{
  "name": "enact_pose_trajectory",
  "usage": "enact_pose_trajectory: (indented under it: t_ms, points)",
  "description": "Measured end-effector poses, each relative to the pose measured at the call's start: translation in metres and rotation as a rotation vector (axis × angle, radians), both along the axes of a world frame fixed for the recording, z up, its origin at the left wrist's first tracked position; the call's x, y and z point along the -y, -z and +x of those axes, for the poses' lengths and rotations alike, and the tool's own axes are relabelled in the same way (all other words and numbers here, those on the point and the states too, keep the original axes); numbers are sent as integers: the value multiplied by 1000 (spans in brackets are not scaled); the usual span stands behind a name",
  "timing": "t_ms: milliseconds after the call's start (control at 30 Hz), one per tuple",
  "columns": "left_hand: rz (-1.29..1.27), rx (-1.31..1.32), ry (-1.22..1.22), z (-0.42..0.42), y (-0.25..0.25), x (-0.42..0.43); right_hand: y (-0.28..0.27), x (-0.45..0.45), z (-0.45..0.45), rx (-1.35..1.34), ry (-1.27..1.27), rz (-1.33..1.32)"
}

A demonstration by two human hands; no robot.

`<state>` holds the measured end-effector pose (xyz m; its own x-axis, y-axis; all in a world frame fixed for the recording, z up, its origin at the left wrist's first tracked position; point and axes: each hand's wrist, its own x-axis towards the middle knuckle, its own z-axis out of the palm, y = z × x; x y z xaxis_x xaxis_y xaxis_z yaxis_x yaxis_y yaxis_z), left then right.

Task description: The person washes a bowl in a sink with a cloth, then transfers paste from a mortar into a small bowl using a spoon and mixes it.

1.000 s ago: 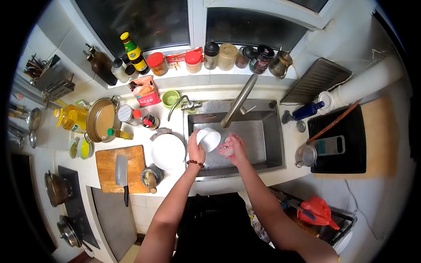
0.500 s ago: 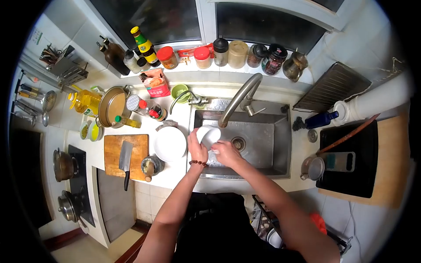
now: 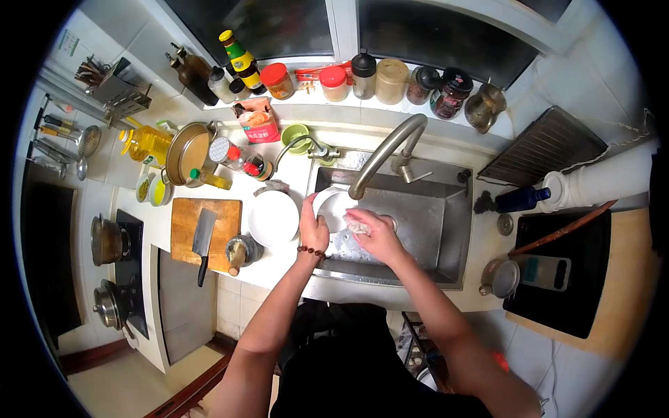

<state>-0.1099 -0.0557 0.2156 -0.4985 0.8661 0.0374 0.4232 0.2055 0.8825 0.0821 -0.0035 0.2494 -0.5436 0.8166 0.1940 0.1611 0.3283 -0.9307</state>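
Note:
My left hand (image 3: 313, 230), with a beaded bracelet at the wrist, grips a white bowl (image 3: 333, 209) by its left side. The bowl is tilted, its inside showing, over the left part of the steel sink (image 3: 439, 240). Close to the bowl's right edge, my right hand (image 3: 380, 237) is closed on a crumpled white cloth (image 3: 358, 226). The curved faucet (image 3: 390, 150) ends just above the bowl. A round white plate (image 3: 272, 218) lies on the counter left of my left hand.
Left of the plate are a glass jar (image 3: 244, 252) and a wooden cutting board (image 3: 182, 223) bearing a cleaver (image 3: 204, 233). Sauce bottles and a large pot (image 3: 188, 155) stand behind. Jars line the windowsill. A small saucepan (image 3: 502, 279) sits right of the sink.
My right hand with the cloth has drawn slightly right and away from the bowl. The bowl now shows more of its inside. The whole view has shifted a little.

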Motion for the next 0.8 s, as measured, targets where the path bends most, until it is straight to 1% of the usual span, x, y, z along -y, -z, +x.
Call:
enact_pose_trajectory:
  t_ms: [33,100,133,167,200,233,267,300,367,400,433,500,533,567,600,633,667,700,767,800]
  points:
    - [14,9,42,2,-4,0,1,-1,-2,-1,-3,-4]
    - [0,14,22,7,-8,0,4,-5,-4,49,10,97]
    - [-33,72,-11,7,-6,1,3,-6,-5,26,104,59]
    - [-66,133,-46,7,-5,1,5,-10,-4,27,99,62]
    - [-63,134,-54,6,-3,2,15,-17,-1,-117,270,-377]
    - [-32,4,-5,2,0,5,31,-24,4,-258,438,-821]
    - [-2,-128,48,0,3,8,61,-36,14,-419,373,-967]
    - [-2,-126,46,1,8,11,67,-47,19,-566,317,-1120]
    - [-57,-117,11,3,18,17,81,-51,18,-807,389,-1431]
    - [-72,-121,-11,9,14,19,113,-55,18,-850,329,-1446]
    - [-77,-118,-13,11,19,23,111,-54,15,-846,332,-1450]
    - [-125,-47,-80,13,30,27,107,-52,3,-825,352,-1261]
    - [-125,-45,-83,17,35,28,104,-52,-1,-946,324,-1320]
    - [-273,86,-136,23,40,31,101,-48,-9,-942,322,-1322]
    - [-418,216,-187,28,46,34,89,-41,-20,-1030,409,-1301]
    - [-476,395,-247,29,84,38,82,-35,-29,-1119,495,-1276]
    - [-465,505,-286,33,102,42,99,-30,-35,-1028,456,-1251]
    - [-455,615,-321,37,110,42,125,-23,-42,-826,457,-1087]
    - [-473,649,-331,44,67,34,108,-4,-40,-245,461,-620]
    - [-494,686,-344,47,50,33,96,2,-39,-241,462,-620]
